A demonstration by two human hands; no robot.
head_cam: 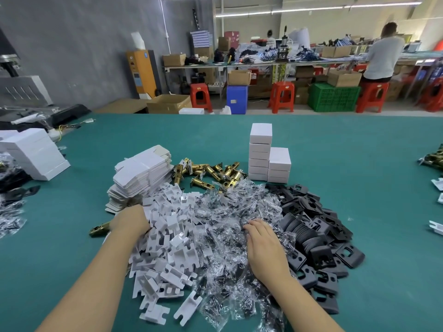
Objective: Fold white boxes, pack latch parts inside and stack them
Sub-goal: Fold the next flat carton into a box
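The room is bright. Long ceiling lights (311, 7) glow white at the far top. The green tabletop (335, 144) is evenly lit, with soft, faint shadows. The clear plastic bags (223, 226) shine with small glints. Edges bend outward, and far things look slightly blurry.

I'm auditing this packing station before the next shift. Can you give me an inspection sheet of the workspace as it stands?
Surface: green table, largely covered near the person.
Job's things: flat box blanks stacked left; folded white boxes in two stacks behind; brass latches heaped between them; white card inserts, clear screw bags and black plates in adjoining piles.
Clutter: another white stack at far left; loose parts at the right edge.
Grippers: left hand grips a brass latch; right hand rests flat on the bags.
Cables: yellow wire, far left.
Surroundings: red stools, green crate, a person at a rear bench.
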